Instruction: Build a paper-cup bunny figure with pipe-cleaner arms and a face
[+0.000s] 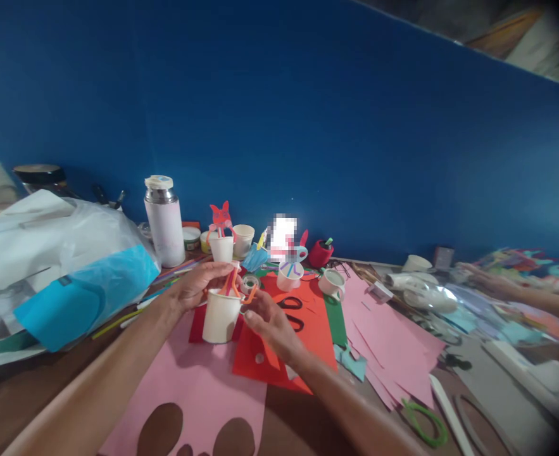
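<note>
A white paper cup (220, 320) stands upright before me, with orange and red pipe cleaners (230, 284) rising from its mouth. My left hand (196, 288) is closed at the top of these, its fingertips pinching the upright ones. One orange pipe cleaner (249, 296) bends out from the cup's right side. Beside that bent piece is my right hand (272, 320), thumb apart from the fingers; the fingertips are partly hidden behind it. Just behind stands another paper cup (223, 249) bearing a red cat-like paper figure (221, 217).
Red sheets (314, 342) with black-handled scissors (291, 304) and pink paper (388, 335) cover much of the table. A thermos (164, 221) and plastic bag (94, 234) stand left. A white mug (332, 284) sits behind. Another person's arm (530, 291) reaches in at right.
</note>
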Tool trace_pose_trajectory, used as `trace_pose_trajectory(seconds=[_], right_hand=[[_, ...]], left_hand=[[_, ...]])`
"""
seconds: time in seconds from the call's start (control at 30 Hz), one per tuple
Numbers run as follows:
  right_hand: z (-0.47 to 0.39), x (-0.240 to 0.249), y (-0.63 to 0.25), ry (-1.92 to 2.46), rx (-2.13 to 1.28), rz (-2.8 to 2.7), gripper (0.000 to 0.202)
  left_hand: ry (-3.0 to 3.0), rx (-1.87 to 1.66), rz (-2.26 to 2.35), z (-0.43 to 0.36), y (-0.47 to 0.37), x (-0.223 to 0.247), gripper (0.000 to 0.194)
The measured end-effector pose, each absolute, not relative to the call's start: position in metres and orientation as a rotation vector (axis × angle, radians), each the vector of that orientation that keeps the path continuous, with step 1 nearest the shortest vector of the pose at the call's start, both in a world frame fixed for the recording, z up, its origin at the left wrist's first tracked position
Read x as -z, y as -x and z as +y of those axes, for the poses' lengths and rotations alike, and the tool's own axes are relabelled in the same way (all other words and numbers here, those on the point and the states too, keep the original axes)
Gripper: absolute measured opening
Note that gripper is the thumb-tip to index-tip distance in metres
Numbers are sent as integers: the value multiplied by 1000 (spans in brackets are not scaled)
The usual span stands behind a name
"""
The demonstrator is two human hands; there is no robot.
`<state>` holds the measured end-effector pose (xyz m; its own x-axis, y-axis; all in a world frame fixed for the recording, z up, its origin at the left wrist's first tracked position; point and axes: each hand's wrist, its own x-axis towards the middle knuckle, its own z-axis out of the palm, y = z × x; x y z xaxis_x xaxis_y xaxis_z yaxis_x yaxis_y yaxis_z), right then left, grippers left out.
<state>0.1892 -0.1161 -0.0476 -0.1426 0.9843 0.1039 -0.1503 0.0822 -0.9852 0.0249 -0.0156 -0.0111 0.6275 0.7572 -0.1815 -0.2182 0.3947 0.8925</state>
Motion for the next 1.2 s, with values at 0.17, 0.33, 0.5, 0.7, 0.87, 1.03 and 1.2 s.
trace_pose_trajectory(seconds=[0.17, 0.33, 0.5, 0.7, 0.87, 1.03, 1.2], right_hand=[[-96, 51, -222, 1238, -990, -1472, 23], [-86, 63, -245, 1441, -538, -1776, 19], [-88, 60, -248, 1567, -419, -1946, 19], [-97, 32, -263, 1972, -358, -2190, 39], [-105, 32, -260, 2014, -378, -2367, 30], [-100, 42, -248, 1874, -340, -2272, 20], [-95, 60, -231, 1789, -240, -2100, 26]], left_hand=[[-921, -654, 673, -8, -15, 11, 13], [-946, -576, 679, -2, -11, 23, 15], [-994, -564, 699, 4, -7, 30, 17], [-1013, -561, 687, 2, -11, 28, 16], [-1011, -581, 678, -4, -16, 26, 15], [-1007, -513, 627, -10, -22, 32, 16], [-997, -424, 695, -14, -31, 44, 17]])
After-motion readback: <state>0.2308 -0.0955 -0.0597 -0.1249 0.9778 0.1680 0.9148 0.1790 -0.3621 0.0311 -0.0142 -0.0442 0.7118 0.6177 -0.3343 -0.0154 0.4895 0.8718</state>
